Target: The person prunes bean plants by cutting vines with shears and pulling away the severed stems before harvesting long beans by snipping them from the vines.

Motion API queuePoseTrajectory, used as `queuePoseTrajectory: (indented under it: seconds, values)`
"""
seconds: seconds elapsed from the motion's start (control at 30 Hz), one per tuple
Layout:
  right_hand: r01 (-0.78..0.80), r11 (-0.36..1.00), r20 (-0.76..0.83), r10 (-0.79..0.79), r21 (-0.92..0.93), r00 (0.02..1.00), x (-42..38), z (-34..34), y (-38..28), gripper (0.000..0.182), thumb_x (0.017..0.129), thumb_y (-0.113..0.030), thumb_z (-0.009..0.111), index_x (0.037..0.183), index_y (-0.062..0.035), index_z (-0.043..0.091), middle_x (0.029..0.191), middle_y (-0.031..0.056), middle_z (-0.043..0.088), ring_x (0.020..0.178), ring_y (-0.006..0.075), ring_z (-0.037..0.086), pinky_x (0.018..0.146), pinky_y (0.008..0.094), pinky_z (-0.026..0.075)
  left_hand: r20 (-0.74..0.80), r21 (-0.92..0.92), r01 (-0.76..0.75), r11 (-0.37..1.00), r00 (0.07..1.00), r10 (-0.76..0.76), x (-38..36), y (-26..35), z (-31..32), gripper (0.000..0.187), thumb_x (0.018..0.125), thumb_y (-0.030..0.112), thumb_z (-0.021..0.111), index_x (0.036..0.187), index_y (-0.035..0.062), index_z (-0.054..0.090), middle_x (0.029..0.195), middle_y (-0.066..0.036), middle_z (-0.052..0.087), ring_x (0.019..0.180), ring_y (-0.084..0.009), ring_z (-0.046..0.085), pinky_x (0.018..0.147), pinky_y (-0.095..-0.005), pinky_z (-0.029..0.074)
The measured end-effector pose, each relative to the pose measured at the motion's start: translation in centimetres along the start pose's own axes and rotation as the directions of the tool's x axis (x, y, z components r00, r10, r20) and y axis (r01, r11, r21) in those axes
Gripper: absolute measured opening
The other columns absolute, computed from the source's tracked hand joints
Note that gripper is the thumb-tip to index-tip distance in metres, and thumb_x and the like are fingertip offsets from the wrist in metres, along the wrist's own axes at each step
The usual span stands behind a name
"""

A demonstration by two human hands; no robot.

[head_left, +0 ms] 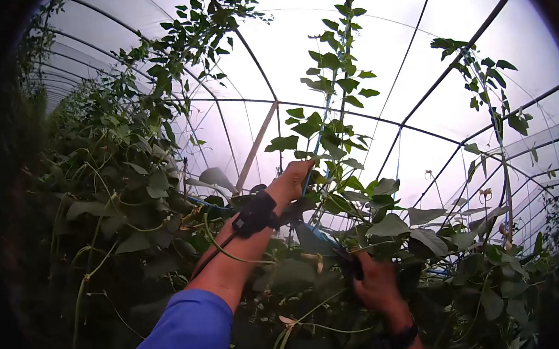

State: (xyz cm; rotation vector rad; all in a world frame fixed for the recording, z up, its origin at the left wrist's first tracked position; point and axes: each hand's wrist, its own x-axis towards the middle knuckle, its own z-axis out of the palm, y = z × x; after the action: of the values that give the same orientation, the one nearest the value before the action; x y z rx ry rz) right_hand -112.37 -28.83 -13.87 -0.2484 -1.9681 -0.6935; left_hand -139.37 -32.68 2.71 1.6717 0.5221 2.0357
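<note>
My left hand (291, 181) reaches up and grips a blue support string (324, 112) with a climbing vine (332, 93) twined around it. A black strap wraps my left wrist (254, 213), and the sleeve is blue. My right hand (378, 284) is lower, its fingers closed around the same vine stem and string among the leaves. A dark watch band (395, 343) sits on my right wrist. What the right fingers pinch is partly hidden by leaves.
Dense bean-like vines (118, 186) fill the left side, with long green pods hanging (83, 285). A second strung vine (492, 108) climbs at the right. Curved metal hoops (417, 100) and clear plastic sheeting of a greenhouse arch overhead.
</note>
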Motion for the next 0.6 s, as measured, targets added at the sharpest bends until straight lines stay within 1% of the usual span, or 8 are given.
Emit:
queuePoseTrajectory:
  seconds: [0.07,0.1,0.13,0.17,0.2,0.23,0.4,0.6]
  values:
    - [0.016,0.999,-0.011,-0.016,0.027,1.0,0.0,-0.2,0.0,0.051,0.069,-0.016,0.065,0.117,-0.0124,0.049,0.079,0.0194,0.062,0.073,0.0399,0.06,0.066,0.0477,0.049,-0.049,0.077,-0.096,0.992,0.994,0.1,-0.9,0.4,0.4,0.023,0.088,0.028,0.056,0.09,0.006,0.061,0.07,-0.004,0.056,0.061,-0.0153,0.056,0.048,-0.0319,0.039]
    - [0.012,1.0,0.0,-0.012,0.026,1.0,-0.2,-0.3,-0.2,0.051,0.069,-0.016,0.065,0.117,-0.0124,0.049,0.079,0.0194,0.062,0.073,0.0399,0.06,0.066,0.0477,0.049,-0.068,-0.112,-0.127,0.986,0.991,0.12,-1.7,0.7,0.8,0.02,0.086,0.024,0.058,0.081,0.005,0.061,0.067,-0.005,0.055,0.055,-0.015,0.052,0.046,-0.0317,0.038]
    - [-0.042,0.998,0.02,0.041,0.052,0.999,-0.3,-0.4,-0.5,0.05,0.069,-0.016,0.064,0.117,-0.0121,0.049,0.079,0.0195,0.062,0.072,0.04,0.06,0.065,0.0472,0.049,-0.192,-0.105,-0.143,0.984,0.974,0.121,-2.2,0.9,1.7,0.017,0.085,0.021,0.059,0.079,0.0052,0.06,0.066,-0.004,0.054,0.054,-0.0145,0.051,0.046,-0.0307,0.038]
    - [-0.092,0.993,0.041,0.089,0.078,0.995,-0.3,-0.4,-0.9,0.05,0.069,-0.016,0.064,0.117,-0.0117,0.049,0.079,0.0197,0.062,0.072,0.0401,0.06,0.065,0.0467,0.049,-0.083,0.247,-0.332,0.91,0.929,0.361,-0.1,-0.5,-0.8,0.014,0.084,0.019,0.06,0.08,0.0056,0.06,0.066,-0.003,0.054,0.055,-0.0145,0.05,0.047,-0.0309,0.038]
    - [-0.087,0.993,0.047,0.084,0.078,0.995,-0.2,-0.7,-1.2,0.05,0.069,-0.016,0.064,0.117,-0.0117,0.049,0.079,0.0197,0.062,0.072,0.0401,0.06,0.065,0.0467,0.049,0.103,0.539,-0.499,0.679,0.839,0.534,-1.0,0.2,-1.1,0.011,0.083,0.017,0.06,0.081,0.006,0.06,0.067,-0.003,0.054,0.055,-0.0145,0.05,0.047,-0.0311,0.039]
    - [-0.064,0.996,0.028,0.062,0.068,0.998,-0.2,-1.1,-1.4,0.048,0.07,-0.016,0.064,0.116,-0.0117,0.05,0.079,0.0194,0.062,0.071,0.0402,0.06,0.064,0.0464,0.049,-0.314,0.017,-0.143,0.99,0.939,0.141,-0.8,1.1,0.2,0.006,0.083,0.013,0.059,0.081,0.0072,0.06,0.067,-0.001,0.054,0.056,-0.0138,0.05,0.047,-0.0309,0.039]
    - [-0.048,0.996,0.004,0.048,0.08,0.999,0.1,-2.1,-2.4,0.043,0.071,-0.016,0.062,0.113,-0.0118,0.052,0.079,0.0183,0.062,0.07,0.0401,0.06,0.062,0.0463,0.049,-0.286,-0.025,-0.152,0.988,0.948,0.138,-1.0,2.5,-0.3,0.005,0.085,0.011,0.057,0.082,0.0075,0.058,0.066,-0.001,0.054,0.053,-0.0124,0.049,0.044,-0.0286,0.036]
    - [-0.027,0.999,-0.008,0.027,0.038,1.0,-0.3,-2.2,-1.8,0.04,0.072,-0.017,0.061,0.112,-0.0138,0.053,0.083,0.0182,0.061,0.077,0.0386,0.058,0.067,0.0467,0.047,-0.249,-0.086,-0.344,0.935,0.916,0.315,-0.9,2.4,-0.3,0.004,0.082,0.009,0.058,0.08,0.0066,0.059,0.068,-0.003,0.059,0.051,-0.0111,0.048,0.04,-0.0245,0.03]
